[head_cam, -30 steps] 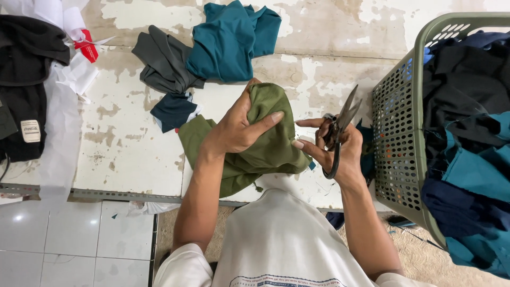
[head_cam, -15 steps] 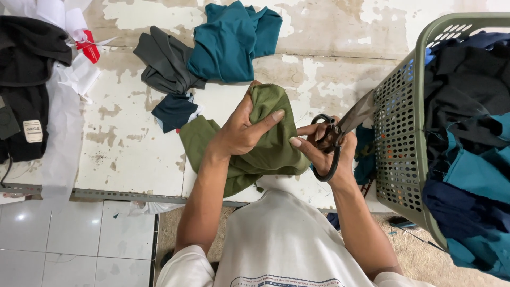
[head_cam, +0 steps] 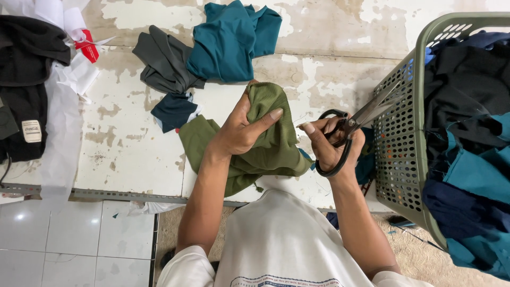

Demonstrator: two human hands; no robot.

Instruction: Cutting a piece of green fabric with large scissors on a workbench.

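Scissors (head_cam: 353,125) have swung blades-outward toward the green basket (head_cam: 399,133), right hand (head_cam: 332,143) closed through the handles, left hand (head_cam: 241,133) gripping olive cloth (head_cam: 271,149) bunched above the worn table (head_cam: 122,149); blade tips could snag the basket's mesh.

Teal garment (head_cam: 231,40), grey cloth (head_cam: 162,64), full green basket (head_cam: 404,133), black clothes (head_cam: 26,79).

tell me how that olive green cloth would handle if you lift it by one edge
The olive green cloth would likely hang limp: it already folds and bunches in the left hand. It looks light, since that hand alone holds it up. Probably not slippery, as its surface looks matte, though that is hard to judge.
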